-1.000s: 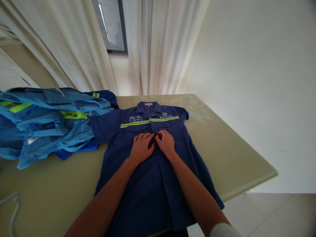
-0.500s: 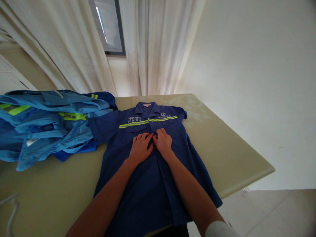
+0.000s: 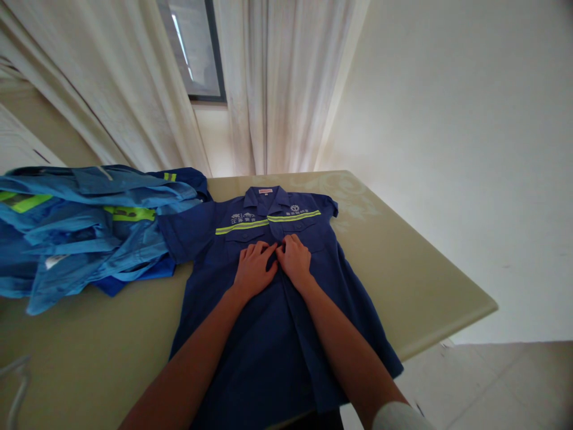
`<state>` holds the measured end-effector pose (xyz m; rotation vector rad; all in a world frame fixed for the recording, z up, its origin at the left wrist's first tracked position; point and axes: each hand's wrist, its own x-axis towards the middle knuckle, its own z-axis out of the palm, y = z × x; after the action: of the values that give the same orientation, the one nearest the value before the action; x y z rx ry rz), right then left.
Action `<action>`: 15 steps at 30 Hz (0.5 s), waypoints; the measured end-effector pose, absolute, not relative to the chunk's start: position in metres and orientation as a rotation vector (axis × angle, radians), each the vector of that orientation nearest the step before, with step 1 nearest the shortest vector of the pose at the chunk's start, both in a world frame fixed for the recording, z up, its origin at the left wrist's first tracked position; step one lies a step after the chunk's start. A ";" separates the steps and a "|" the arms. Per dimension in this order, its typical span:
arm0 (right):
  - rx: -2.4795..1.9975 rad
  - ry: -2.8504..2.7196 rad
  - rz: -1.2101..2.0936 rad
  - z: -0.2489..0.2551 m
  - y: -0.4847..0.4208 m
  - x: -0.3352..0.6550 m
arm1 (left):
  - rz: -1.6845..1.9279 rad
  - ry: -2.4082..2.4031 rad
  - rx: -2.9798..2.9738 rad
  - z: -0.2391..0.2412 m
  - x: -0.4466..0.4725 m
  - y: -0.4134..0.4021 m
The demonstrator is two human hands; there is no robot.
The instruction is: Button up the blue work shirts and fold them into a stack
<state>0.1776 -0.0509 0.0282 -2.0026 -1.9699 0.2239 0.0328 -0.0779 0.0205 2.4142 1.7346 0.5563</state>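
A dark blue short-sleeved work shirt lies front side up, collar pointing away from me, with yellow-and-grey reflective stripes across the chest. My left hand and my right hand meet at its front opening, just below the chest stripe. Both pinch the shirt's front edges with fingertips close together; the exact bit of cloth or button between them is hidden. Below my hands the front edges run down loosely toward me.
The shirt rests on a pale green table. A heap of light blue work clothes with yellow reflective patches sits at the left, touching the shirt's sleeve. A white hanger-like object shows at the lower left. Curtains hang behind.
Both hands stay at the same spot on the shirt front, with hardly any finger movement. The view shifts very slightly.
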 end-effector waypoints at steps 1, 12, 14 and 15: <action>-1.987 -1.981 0.218 0.028 -0.050 0.178 | 0.553 1.742 2.408 0.020 0.033 -0.078; -1.448 -2.071 0.404 0.016 -0.038 0.194 | 0.653 1.802 2.186 0.020 0.036 -0.069; -1.424 -2.021 0.427 0.013 -0.037 0.195 | 0.703 1.792 2.137 0.020 0.034 -0.068; -1.408 -2.000 0.441 0.012 -0.036 0.196 | 0.725 1.783 2.122 0.020 0.034 -0.068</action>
<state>0.1958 -0.0360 0.0122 -1.4077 -1.9996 0.4412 0.0338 -0.0683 0.0198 2.1216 1.7833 0.7252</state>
